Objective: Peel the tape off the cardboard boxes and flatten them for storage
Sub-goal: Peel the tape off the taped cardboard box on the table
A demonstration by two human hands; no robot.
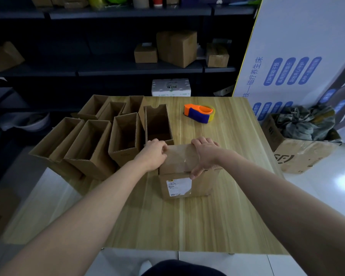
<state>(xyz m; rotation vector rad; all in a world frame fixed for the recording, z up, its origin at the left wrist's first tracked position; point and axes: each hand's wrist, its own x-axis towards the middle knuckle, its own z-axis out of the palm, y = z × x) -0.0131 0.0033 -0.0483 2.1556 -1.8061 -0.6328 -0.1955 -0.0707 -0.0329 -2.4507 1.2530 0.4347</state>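
Observation:
A closed cardboard box (pixel 182 176) stands on the wooden table (pixel 217 216), sealed with clear tape across its top and bearing a white label on its near side. My left hand (pixel 154 154) grips the box's left top edge with curled fingers. My right hand (pixel 204 154) lies over the top right, fingers hooked over the far edge and thumb pressing the near edge by the tape. Several open, empty cardboard boxes (pixel 126 134) stand in a cluster to the left and behind.
An orange and blue tape dispenser (pixel 199 113) lies at the table's far right. Dark shelves (pixel 127 66) with more boxes stand behind. On the floor at right sits a large carton (pixel 303 154) holding crumpled material, beside a tall white printed box (pixel 297 56).

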